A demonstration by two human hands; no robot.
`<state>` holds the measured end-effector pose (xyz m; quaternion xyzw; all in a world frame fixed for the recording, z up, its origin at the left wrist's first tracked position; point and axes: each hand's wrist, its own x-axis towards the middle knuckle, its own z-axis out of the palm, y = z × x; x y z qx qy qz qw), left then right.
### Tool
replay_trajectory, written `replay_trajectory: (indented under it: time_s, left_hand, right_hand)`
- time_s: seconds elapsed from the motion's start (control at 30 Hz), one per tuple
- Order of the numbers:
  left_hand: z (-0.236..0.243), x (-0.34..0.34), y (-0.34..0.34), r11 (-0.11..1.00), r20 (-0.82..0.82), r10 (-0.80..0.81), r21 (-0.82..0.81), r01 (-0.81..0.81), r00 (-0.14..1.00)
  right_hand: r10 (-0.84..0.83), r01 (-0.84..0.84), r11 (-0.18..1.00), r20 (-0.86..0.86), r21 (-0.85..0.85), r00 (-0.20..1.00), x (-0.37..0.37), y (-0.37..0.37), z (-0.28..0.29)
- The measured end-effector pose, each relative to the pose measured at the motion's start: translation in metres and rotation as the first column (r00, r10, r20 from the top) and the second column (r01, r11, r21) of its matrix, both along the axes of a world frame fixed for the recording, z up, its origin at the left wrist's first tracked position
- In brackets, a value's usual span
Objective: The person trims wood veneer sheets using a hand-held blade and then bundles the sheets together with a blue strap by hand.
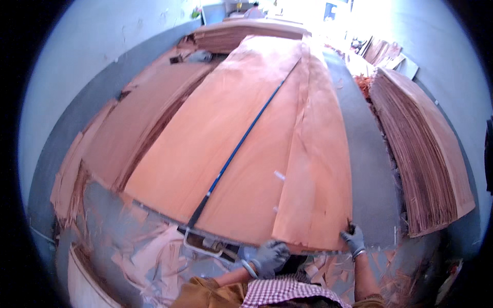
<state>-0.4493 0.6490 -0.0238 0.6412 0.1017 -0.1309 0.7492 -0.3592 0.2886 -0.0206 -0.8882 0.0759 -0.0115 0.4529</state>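
A large orange-brown wood veneer sheet [231,149] lies along the table, with a narrower veneer strip [313,190] over its right side. My left hand [271,258], in a grey glove, is curled closed at the strip's near left corner; what its fingers hold, if anything, is hidden. At the near right corner, my gloved right hand [353,239] is closed, with a small dark tip poking up above its fingers; its kind is unclear. A long blue-and-black rod [240,143] rests lengthwise on the large sheet, left of the strip.
Veneer stacks stand on the left [138,113] and right [416,154]. A grey tabletop [367,164] shows beside the strip. Below the near edge are a pale metal handle [203,250] and torn veneer scraps [149,267] on the floor. Another person [254,11] is far back.
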Motion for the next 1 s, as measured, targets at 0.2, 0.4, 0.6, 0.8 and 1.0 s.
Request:
replay_trajectory:
  time_s: [0.2, 0.4, 0.6, 0.8, 1.0]
  left_hand:
    - [0.049, 0.017, 0.176, 0.182, 0.672, -0.018, 0.730, -0.659, 0.740]
    - [0.033, 0.037, 0.225, -0.096, 0.282, 0.043, 0.956, -0.277, 0.958]
    - [0.044, 0.051, 0.231, 0.462, 0.059, 0.139, 0.879, -0.118, 0.988]
    - [0.075, 0.015, 0.157, 0.958, -0.244, 0.264, 0.179, -0.224, 0.933]
    - [0.057, -0.063, 0.129, 0.772, 0.049, 0.391, 0.526, -0.357, 0.919]
  right_hand:
    - [-0.081, 0.079, 0.899, 0.015, -0.431, 0.997, 0.003, -0.014, 0.002]
    - [-0.175, 0.152, 0.977, -0.154, -0.152, 0.972, 0.013, -0.015, 0.010]
    - [-0.006, 0.048, 0.948, -0.135, 0.313, 0.991, 0.012, -0.003, 0.051]
    - [0.230, -0.244, 0.824, 0.093, 0.510, 0.969, 0.010, 0.049, 0.139]
    - [0.403, -0.443, 0.876, 0.217, 0.189, 0.889, 0.036, 0.125, 0.180]
